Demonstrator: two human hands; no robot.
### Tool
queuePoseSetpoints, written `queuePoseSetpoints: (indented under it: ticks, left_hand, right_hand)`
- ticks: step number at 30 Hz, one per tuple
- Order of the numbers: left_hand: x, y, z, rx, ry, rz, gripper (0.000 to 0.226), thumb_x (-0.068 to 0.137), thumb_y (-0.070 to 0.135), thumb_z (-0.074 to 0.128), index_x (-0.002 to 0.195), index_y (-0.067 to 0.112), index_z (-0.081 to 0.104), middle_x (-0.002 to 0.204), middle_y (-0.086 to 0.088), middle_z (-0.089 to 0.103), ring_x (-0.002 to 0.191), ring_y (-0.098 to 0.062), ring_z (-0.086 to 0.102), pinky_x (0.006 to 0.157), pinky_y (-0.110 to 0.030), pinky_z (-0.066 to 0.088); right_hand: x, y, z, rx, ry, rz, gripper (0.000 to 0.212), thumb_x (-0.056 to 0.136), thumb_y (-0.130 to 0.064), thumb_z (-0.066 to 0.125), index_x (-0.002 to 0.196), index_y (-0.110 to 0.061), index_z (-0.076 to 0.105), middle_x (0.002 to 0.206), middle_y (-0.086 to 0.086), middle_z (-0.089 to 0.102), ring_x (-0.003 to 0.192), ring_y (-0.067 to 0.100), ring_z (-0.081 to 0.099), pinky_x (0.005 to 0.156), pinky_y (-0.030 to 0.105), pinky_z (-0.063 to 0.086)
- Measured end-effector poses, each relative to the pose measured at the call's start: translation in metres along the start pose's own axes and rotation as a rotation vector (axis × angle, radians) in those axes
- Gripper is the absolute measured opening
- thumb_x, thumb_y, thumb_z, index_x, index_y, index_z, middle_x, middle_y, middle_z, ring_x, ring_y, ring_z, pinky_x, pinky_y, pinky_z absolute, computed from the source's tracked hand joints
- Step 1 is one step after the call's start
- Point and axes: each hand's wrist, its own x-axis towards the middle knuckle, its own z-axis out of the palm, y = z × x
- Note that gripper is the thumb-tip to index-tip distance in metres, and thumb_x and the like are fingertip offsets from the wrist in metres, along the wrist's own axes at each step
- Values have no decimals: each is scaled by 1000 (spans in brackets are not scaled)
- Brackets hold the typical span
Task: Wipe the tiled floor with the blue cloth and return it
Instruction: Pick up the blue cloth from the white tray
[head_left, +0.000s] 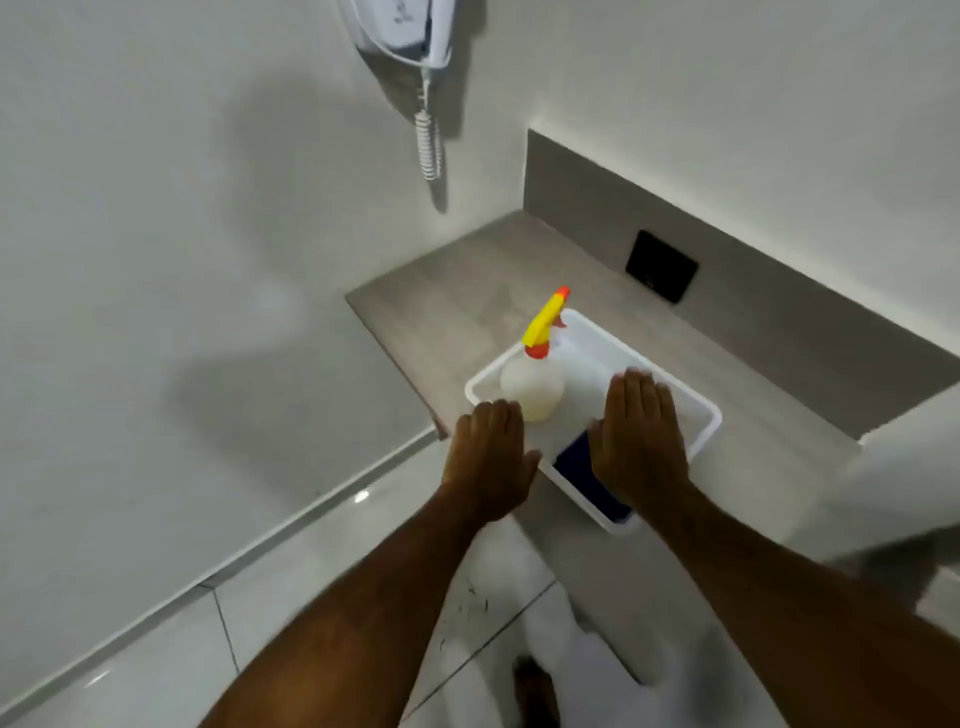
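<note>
Bench (467, 270): grey wood-look top, set into the corner of two white walls, with a low grey upstand along its back edge.
Tray (706, 415): white plastic, rectangular, sitting at the bench's front left corner; its near end reaches the bench's front edge.
Cloth (584, 475): dark blue, lying flat in the near end of the tray, partly hidden under the right hand.
Bottle (532, 387): translucent spray bottle, upright in the tray's far left corner, with an orange collar and a yellow trigger head tipped in orange.
Left hand (488, 457): palm down, fingers straight and together, empty; held over the tray's left rim just beside the bottle. Contact with rim or bottle cannot be told.
Right hand (641, 441): palm down, flat, fingers extended and together, nothing grasped; spread over the middle of the tray, covering the far part of the cloth. Whether the palm presses on the cloth cannot be told.
Socket (661, 266): black square plate on the upstand, behind the tray and well apart from it.
Phone (402, 28): white wall handset above the bench, coiled cord hanging down.
Floor (156, 660): pale glossy tiles with thin joints; a few dark specks lie near the bench's base between the forearms.
Foot (535, 691): blurred, at the bottom edge of view.
</note>
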Motion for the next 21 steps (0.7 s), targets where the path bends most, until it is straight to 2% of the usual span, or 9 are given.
queuePoseSetpoints:
  ticks: [3,5,8,12,14,17,19,21]
  left_hand:
    - [7,20,24,63,-95,105,42,92,48,47,108,10,58,107,-12,64,95,-30,56,80,-41,45]
    - [16,32,30,105,-158,109,39,95,45,42,101,12,62,102,-11,66,95,-30,57,82,-43,43]
    - [34,46,36,132,-259,88,39,96,45,42,100,15,65,94,-8,68,94,-29,60,92,-48,37]
    - [51,66,39,-18,-446,-66,22,90,36,56,100,18,61,90,-1,67,95,-25,63,100,-49,29]
    - [60,73,32,-66,-438,-114,17,84,30,62,95,17,60,94,-2,68,96,-25,62,98,-47,31]
    - [66,75,8,-179,-411,-124,13,79,27,62,87,18,55,95,-3,67,95,-27,62,97,-46,35]
    - [57,64,-12,-268,-337,-127,11,80,26,60,86,18,55,90,-1,64,93,-27,62,94,-43,33]
    - [30,42,-29,-395,-174,-140,14,82,24,58,90,15,64,84,4,65,87,-24,64,90,-38,38]
  right_hand:
    - [-12,15,19,-61,-255,66,46,88,-26,55,124,4,52,130,25,58,124,39,50,112,49,33]
    - [-18,21,29,-77,-404,110,36,80,-27,61,108,-4,58,112,16,67,109,31,58,108,45,36]
    - [-12,22,33,-22,-458,211,28,76,-31,67,94,-12,59,91,5,71,90,23,65,109,44,34]
    - [3,26,35,-4,-498,265,25,77,-33,71,87,-15,58,88,4,71,87,24,66,104,44,39]
    - [13,26,27,12,-537,239,23,80,-36,69,82,-17,56,92,6,70,91,26,65,100,43,42]
    - [20,20,3,110,-594,289,26,83,-34,66,91,-10,61,97,12,69,94,32,64,94,42,47]
    - [20,11,-18,289,-533,366,23,81,-24,64,91,-3,60,95,19,67,87,37,64,83,43,52]
    - [14,-7,-40,436,-438,393,22,81,-18,63,94,-2,60,93,19,65,81,34,62,72,37,51]
